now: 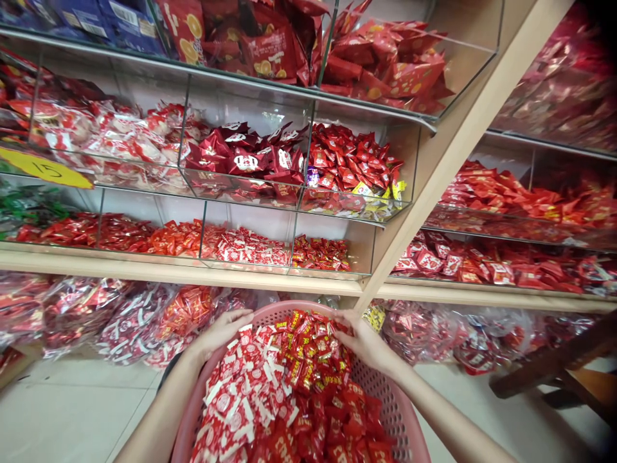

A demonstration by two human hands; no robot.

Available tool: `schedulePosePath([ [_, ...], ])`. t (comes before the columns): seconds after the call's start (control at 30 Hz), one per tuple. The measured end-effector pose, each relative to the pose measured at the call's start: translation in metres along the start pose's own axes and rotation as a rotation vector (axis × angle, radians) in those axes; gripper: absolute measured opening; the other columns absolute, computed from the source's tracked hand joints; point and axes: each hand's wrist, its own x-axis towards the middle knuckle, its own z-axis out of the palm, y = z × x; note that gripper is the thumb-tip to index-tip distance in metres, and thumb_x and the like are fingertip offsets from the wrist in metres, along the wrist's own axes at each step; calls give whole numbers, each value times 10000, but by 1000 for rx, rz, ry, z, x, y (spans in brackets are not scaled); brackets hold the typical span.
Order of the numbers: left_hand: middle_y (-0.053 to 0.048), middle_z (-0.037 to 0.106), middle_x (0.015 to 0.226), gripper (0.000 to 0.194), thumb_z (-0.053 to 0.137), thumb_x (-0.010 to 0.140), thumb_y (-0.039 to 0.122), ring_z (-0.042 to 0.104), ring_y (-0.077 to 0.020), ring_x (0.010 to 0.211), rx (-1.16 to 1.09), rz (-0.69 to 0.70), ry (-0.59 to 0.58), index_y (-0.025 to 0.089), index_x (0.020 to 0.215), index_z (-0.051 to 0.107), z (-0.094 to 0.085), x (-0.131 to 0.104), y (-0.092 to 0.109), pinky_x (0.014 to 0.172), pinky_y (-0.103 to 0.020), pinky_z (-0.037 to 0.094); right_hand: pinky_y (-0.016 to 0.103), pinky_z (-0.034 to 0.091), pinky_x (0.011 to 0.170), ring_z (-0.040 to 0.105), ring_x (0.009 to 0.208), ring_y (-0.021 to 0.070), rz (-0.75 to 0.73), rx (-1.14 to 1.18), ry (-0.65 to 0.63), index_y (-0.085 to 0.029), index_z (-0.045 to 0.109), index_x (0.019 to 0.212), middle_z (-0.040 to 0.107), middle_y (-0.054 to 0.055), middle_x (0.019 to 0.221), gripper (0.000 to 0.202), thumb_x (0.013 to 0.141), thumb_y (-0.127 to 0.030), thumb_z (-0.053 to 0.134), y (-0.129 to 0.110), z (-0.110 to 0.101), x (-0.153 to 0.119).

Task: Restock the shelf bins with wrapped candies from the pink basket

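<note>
A pink plastic basket (403, 411) with a perforated wall sits in front of me, heaped with wrapped candies. My left hand (224, 331) grips its far left rim. Opposite, my right hand (360, 337) is closed over the far right rim, its thumb reaching inside beside the candies. Red-and-white wrapped candies (241, 392) fill the left side. Small red candies with yellow lettering (313, 354) lie at the far right, nearest my right hand. Larger red packets (342, 421) cover the near right part. The basket's near edge is out of view.
Ahead stands a wooden shelf (308, 278) with clear compartments of wrapped sweets. A yellow tag (45, 168) reads 15. Plastic bags of candies (130, 321) lie beneath on the tiled floor (77, 411). A dark wooden piece of furniture (554, 366) stands at the right.
</note>
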Motion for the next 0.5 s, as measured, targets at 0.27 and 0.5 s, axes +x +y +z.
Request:
schedulePosePath([
  [0.27,-45,582,1184,501,574,687,505,462,-242,1158,-9,-11,-5,173,1059,623,-1,0,0,972,-310,353,275,481,641,569,681,135,174,460,189,-187,539,941,566,34,860,344,669,-387,607,-27,-23,26],
  [0.5,-60,584,1182,499,577,691,490,465,-236,1155,-20,-8,-12,159,1062,619,-1,-1,-1,968,-300,356,311,452,716,569,690,156,28,264,118,-183,515,1045,628,10,743,350,732,-328,577,-28,15,27],
])
